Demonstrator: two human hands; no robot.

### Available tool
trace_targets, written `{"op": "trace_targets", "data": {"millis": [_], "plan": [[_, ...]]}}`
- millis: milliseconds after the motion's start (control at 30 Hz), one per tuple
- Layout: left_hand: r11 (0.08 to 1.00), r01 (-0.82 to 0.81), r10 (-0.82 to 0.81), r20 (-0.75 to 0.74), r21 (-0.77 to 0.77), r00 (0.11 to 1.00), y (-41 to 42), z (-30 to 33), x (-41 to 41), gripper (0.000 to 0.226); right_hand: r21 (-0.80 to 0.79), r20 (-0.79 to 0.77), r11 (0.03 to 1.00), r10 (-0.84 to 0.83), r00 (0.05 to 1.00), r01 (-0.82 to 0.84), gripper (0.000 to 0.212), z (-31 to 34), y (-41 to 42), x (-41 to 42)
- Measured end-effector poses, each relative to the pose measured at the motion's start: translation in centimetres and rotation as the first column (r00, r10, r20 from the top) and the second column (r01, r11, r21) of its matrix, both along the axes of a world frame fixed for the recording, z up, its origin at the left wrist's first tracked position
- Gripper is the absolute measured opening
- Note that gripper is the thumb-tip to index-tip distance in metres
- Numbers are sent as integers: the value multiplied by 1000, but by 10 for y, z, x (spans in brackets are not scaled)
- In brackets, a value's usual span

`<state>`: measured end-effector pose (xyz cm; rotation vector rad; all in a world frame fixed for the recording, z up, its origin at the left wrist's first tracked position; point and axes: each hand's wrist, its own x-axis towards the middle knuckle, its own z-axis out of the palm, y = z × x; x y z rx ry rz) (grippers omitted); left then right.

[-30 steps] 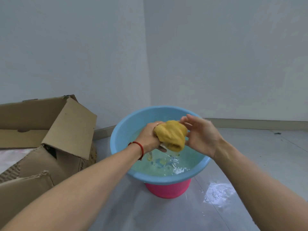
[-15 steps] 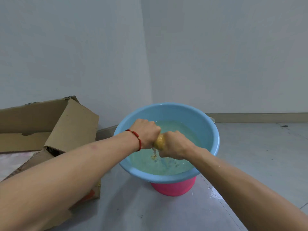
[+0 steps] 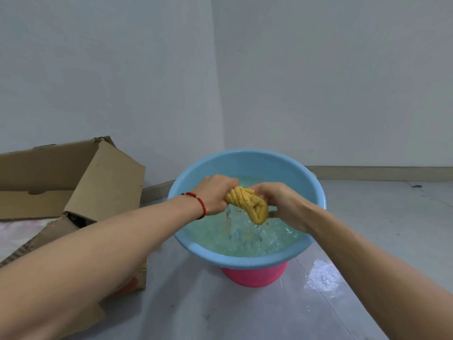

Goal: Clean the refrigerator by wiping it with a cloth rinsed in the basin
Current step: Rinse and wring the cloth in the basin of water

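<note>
A twisted yellow cloth [image 3: 247, 201] hangs over a blue basin [image 3: 193, 246] filled with water. My left hand [image 3: 215, 194], with a red string at the wrist, grips the cloth's left end. My right hand [image 3: 282, 204] grips its right end. Water runs from the cloth down into the basin and ripples the surface. No refrigerator is in view.
The blue basin sits on a pink tub [image 3: 255, 276] on a grey tiled floor. An open cardboard box [image 3: 98, 182] lies to the left, close to my left forearm. A wet patch [image 3: 323, 278] shines on the floor at the right. Grey walls meet in a corner behind.
My hands, pressed close together half a second ago, have drawn apart, so more of the twisted cloth shows between them. Water now streams from it into the basin.
</note>
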<state>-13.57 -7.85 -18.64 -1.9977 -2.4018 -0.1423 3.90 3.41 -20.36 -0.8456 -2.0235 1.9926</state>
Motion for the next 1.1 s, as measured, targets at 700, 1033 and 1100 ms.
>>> {"op": "trace_targets", "data": {"millis": [700, 1033, 1100], "plan": [[978, -125, 88, -210, -170, 974, -9, 11, 31, 13, 825, 389, 452, -23, 921, -338, 24, 8, -35, -20], [767, -257, 608, 539, -587, 583, -7, 3, 28, 17, 861, 476, 212, -14, 879, -463, 43, 3, -36, -18], [855, -330, 474, 341, -401, 812, -4, 7, 23, 9, 670, 446, 589, 168, 879, -452, 51, 13, -37, -12]]}}
